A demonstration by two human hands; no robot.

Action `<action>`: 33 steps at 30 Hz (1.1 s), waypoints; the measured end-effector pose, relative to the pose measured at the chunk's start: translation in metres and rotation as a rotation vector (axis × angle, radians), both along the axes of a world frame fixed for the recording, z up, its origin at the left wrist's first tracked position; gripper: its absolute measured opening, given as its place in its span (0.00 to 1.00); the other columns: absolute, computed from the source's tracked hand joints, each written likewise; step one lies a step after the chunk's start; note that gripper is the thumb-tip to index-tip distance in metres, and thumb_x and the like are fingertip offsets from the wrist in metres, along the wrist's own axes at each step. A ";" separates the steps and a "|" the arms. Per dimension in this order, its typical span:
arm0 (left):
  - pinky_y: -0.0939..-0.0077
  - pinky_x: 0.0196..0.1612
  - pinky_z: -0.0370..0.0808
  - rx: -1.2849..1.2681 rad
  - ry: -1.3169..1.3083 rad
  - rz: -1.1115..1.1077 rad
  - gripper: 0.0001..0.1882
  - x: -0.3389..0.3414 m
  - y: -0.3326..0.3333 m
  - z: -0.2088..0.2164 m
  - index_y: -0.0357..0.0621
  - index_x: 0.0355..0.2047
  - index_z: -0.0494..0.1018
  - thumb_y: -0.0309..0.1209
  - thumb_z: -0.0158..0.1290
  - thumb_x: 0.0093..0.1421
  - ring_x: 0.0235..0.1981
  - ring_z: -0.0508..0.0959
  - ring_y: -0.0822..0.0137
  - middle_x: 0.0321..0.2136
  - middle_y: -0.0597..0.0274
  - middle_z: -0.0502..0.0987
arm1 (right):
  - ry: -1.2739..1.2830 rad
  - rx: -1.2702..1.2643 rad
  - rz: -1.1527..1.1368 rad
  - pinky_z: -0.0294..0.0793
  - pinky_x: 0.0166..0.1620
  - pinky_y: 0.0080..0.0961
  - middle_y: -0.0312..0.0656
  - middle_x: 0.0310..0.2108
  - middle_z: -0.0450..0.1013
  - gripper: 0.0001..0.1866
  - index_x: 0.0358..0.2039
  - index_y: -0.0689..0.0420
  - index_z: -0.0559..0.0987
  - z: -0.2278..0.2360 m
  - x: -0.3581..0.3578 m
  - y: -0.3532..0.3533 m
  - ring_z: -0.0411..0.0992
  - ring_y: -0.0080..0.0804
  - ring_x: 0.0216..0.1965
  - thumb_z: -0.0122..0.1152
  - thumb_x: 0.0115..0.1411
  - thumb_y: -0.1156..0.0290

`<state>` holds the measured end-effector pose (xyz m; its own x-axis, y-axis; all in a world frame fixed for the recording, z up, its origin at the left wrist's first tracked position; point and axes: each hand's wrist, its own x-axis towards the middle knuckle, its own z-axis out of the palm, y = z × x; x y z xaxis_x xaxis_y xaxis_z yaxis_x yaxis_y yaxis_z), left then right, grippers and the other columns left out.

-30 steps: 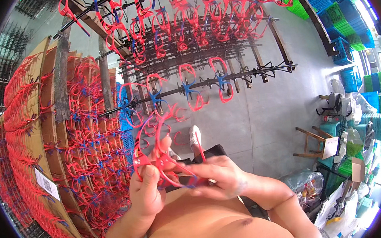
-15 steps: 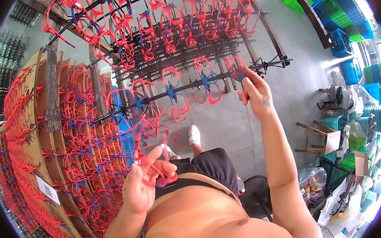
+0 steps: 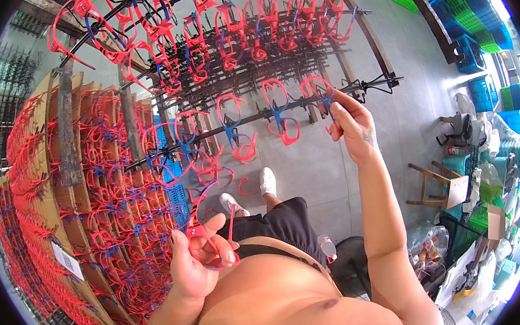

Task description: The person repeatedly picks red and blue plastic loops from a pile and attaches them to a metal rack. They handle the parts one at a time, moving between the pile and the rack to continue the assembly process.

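Note:
My left hand (image 3: 192, 268) is closed around a red and blue eyeglass frame (image 3: 194, 231) in front of my belly. The fingers hide part of the frame, and I cannot tell whether more than one is held. My right hand (image 3: 354, 127) stretches forward, pinching another red and blue eyegless frame (image 3: 315, 83) near the right end of a black rod (image 3: 251, 118). Along that rod hang several like frames, among them one eyeglass frame (image 3: 279, 113) just left of my right hand. Clips hold the frames to the rod.
Behind the rod, a rack carries more rods (image 3: 288, 16) with red frames. Tall cardboard dividers (image 3: 57, 148) packed with frames stand at the left. On the right are a wooden stool (image 3: 429, 183), a plastic bag (image 3: 432, 243) and stacked blue and green crates (image 3: 465, 18).
My left hand has turned slightly, and the eyeglass frame in it has tilted. My right hand keeps its pinch at the rod's end, and the view has shifted a little.

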<state>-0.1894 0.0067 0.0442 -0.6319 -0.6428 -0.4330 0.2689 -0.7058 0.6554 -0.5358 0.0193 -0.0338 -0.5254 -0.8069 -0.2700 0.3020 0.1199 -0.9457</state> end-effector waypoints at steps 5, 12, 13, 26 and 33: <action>0.60 0.48 0.69 0.067 -0.059 0.048 0.33 -0.008 0.001 0.009 0.40 0.52 0.68 0.51 0.24 0.65 0.31 0.77 0.58 0.27 0.50 0.78 | 0.017 -0.019 0.044 0.62 0.20 0.14 0.40 0.31 0.73 0.19 0.51 0.62 0.70 -0.002 -0.003 -0.008 0.61 0.16 0.16 0.53 0.60 0.71; 0.61 0.52 0.65 0.088 0.013 -0.019 0.29 -0.005 0.002 0.009 0.40 0.56 0.63 0.46 0.30 0.63 0.43 0.75 0.51 0.38 0.43 0.76 | -0.001 0.006 -0.022 0.61 0.20 0.14 0.40 0.30 0.70 0.18 0.50 0.62 0.70 0.005 0.006 -0.004 0.61 0.17 0.16 0.53 0.60 0.72; 0.58 0.53 0.65 0.095 -0.004 -0.004 0.28 -0.006 0.002 0.011 0.39 0.56 0.63 0.44 0.30 0.63 0.43 0.75 0.49 0.38 0.43 0.76 | 0.003 0.009 -0.004 0.61 0.20 0.14 0.39 0.30 0.70 0.18 0.50 0.62 0.70 0.006 0.006 -0.004 0.61 0.17 0.16 0.53 0.60 0.72; 0.52 0.59 0.59 0.018 0.081 -0.034 0.24 -0.006 0.001 0.019 0.37 0.57 0.58 0.35 0.34 0.63 0.49 0.72 0.45 0.43 0.37 0.73 | -0.030 -0.065 -0.128 0.65 0.23 0.18 0.33 0.23 0.66 0.16 0.48 0.59 0.71 -0.013 0.015 -0.016 0.59 0.17 0.14 0.50 0.59 0.72; 0.53 0.58 0.62 0.021 0.103 -0.021 0.24 -0.012 0.001 0.021 0.34 0.55 0.60 0.34 0.35 0.62 0.49 0.72 0.45 0.44 0.37 0.73 | -0.043 -0.125 -0.131 0.62 0.20 0.15 0.35 0.20 0.67 0.12 0.44 0.60 0.72 -0.024 0.014 -0.020 0.61 0.18 0.13 0.51 0.59 0.72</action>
<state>-0.2018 0.0072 0.0649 -0.6872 -0.6200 -0.3786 0.3186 -0.7256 0.6099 -0.5217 -0.0008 -0.0579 -0.6181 -0.7612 -0.1963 0.3481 -0.0412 -0.9365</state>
